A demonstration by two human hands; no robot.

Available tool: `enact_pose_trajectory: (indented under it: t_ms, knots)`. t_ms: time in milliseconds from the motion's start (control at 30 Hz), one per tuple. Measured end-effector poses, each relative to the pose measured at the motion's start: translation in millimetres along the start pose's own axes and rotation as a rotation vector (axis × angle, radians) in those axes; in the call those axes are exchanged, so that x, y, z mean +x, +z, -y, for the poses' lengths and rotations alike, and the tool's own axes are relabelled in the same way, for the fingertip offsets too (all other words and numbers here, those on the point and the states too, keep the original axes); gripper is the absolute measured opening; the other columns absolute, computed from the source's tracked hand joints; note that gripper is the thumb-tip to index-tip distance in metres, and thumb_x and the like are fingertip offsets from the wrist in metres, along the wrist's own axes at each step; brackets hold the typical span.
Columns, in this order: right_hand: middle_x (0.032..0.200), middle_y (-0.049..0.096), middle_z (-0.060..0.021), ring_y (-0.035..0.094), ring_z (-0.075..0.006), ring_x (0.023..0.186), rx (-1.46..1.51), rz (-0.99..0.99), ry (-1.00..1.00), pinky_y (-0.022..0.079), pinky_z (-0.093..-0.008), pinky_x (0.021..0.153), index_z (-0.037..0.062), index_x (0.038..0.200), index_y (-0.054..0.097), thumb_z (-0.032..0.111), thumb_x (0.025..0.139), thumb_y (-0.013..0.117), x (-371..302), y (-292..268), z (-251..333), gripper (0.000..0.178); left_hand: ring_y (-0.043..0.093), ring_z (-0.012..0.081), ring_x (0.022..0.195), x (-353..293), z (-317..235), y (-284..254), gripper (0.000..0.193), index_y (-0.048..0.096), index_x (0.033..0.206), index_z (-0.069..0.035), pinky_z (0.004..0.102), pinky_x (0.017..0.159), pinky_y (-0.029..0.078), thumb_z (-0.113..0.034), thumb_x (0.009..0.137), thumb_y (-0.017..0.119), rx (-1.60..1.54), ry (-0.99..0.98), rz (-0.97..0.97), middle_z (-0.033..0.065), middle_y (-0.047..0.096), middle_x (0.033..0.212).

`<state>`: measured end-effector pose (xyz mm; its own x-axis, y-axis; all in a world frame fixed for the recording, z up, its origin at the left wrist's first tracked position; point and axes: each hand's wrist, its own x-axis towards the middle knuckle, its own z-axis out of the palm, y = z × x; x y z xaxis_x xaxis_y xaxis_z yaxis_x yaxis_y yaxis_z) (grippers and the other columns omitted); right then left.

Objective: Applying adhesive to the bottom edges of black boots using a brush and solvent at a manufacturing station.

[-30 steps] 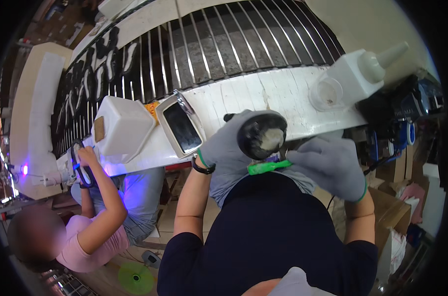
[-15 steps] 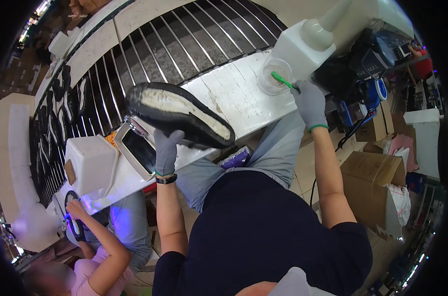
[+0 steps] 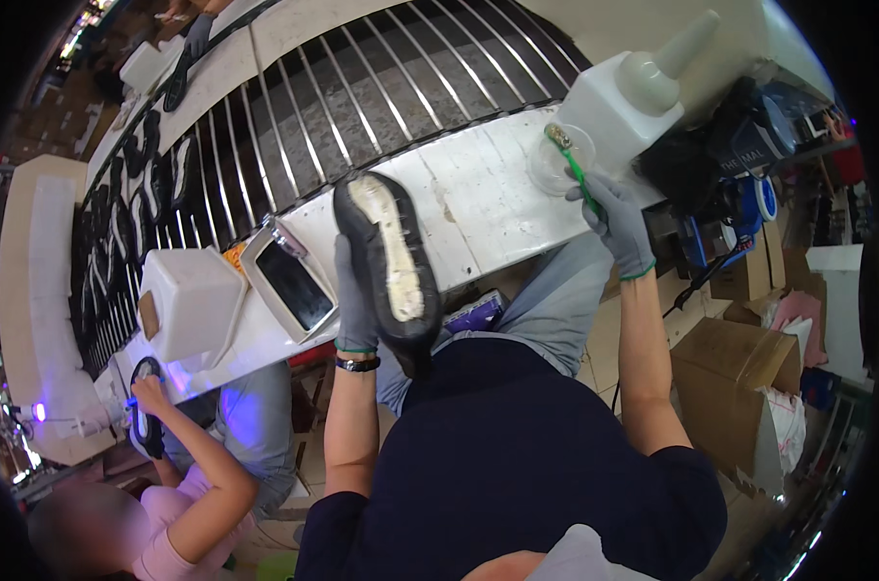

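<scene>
Shoe: black shoe (image 3: pixel 389 257), cream-patched sole turned up to the camera, held over the near edge of the white table (image 3: pixel 497 194).
Left hand: gloved left hand (image 3: pixel 355 308) gripping the shoe's left side; fingers behind it mostly hidden.
Right hand: gloved right hand (image 3: pixel 616 218), fingers closed, pinching the near end of the brush handle.
Brush: green-handled brush (image 3: pixel 577 172), clumped head pointing far and slightly left, over the clear plastic cup (image 3: pixel 544 174); brush-to-cup contact, cannot tell.
Key relation: shoe lies left of the right hand and brush, well apart; long axis runs near to far, far end leaning left. Left hand is the nearer, already on it.
Right side: white nozzle bottle (image 3: pixel 618 111) just beside cup.
Left side: white-rimmed tray (image 3: pixel 265 291), dark inside, near left hand; white jug (image 3: pixel 189 300) farther left.
Far side: metal-rod rack (image 3: pixel 391 87), more black shoes (image 3: pixel 152 184) at its left.
Co-worker: at left, hand (image 3: pixel 152 395) on another shoe (image 3: pixel 147 431).
</scene>
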<state>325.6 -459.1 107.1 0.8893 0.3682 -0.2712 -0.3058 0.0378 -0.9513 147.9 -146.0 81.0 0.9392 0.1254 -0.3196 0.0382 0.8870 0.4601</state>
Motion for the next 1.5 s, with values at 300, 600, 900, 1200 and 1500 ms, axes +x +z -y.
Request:
enact_pose_trajectory:
  t_ms: [300, 600, 900, 1200, 1500]
  knots:
    - [0.081, 0.067, -0.0029, 0.057, -0.0084, 0.068, -0.440, 0.468, -0.547, 0.044, -0.0218, 0.059, 0.0023, 0.100, 0.073, -0.003, 0.075, 0.070, -40, 82, 84, 0.026, 0.062, 0.0179, 0.099, -13, -6, 56, 0.055, 0.051, 0.126, 0.003, 0.0319, 0.088, 0.051, -0.044, 0.098, 0.047, 0.354, 0.169, -0.069, 0.0113, 0.062, 0.114]
    - [0.079, 0.066, -0.0057, 0.060, -0.0119, 0.070, -0.663, 0.442, -0.676, 0.046, -0.0233, 0.062, 0.0058, 0.100, 0.074, -0.001, 0.075, 0.073, -45, 104, 87, 0.027, 0.056, 0.0135, 0.102, -24, -16, 73, 0.057, 0.049, 0.128, 0.005, 0.0270, 0.091, 0.044, -0.042, 0.096, 0.051, 0.703, 0.349, 0.035, 0.0085, 0.060, 0.115]
    - [0.079, 0.065, -0.0056, 0.058, -0.0096, 0.071, -0.640, 0.349, -0.670, 0.045, -0.0229, 0.063, 0.0040, 0.103, 0.072, 0.002, 0.079, 0.070, -24, 122, 102, 0.023, 0.066, 0.0217, 0.089, -29, -16, 76, 0.068, 0.048, 0.128, 0.004, 0.0334, 0.081, 0.050, -0.046, 0.085, 0.063, 1.029, 0.427, 0.082, 0.0159, 0.068, 0.097]
    - [0.073, 0.060, -0.0015, 0.047, -0.0065, 0.065, -0.645, 0.209, -0.682, 0.035, -0.0225, 0.058, 0.0033, 0.103, 0.072, 0.009, 0.082, 0.070, 10, 130, 114, 0.022, 0.069, 0.0311, 0.087, -30, -16, 76, 0.070, 0.050, 0.128, 0.002, 0.0363, 0.079, 0.051, -0.046, 0.080, 0.067, 1.280, 0.439, 0.071, 0.0199, 0.068, 0.092]
    - [0.076, 0.062, -0.0048, 0.055, -0.0097, 0.068, -0.773, 0.634, -0.643, 0.042, -0.0244, 0.061, -0.0011, 0.101, 0.071, 0.004, 0.079, 0.070, 2, 120, 133, 0.023, 0.059, 0.0139, 0.093, -28, -18, 70, 0.059, 0.052, 0.125, 0.003, 0.0301, 0.085, 0.047, -0.040, 0.086, 0.065, 0.960, 0.336, 0.149, 0.0106, 0.066, 0.101]
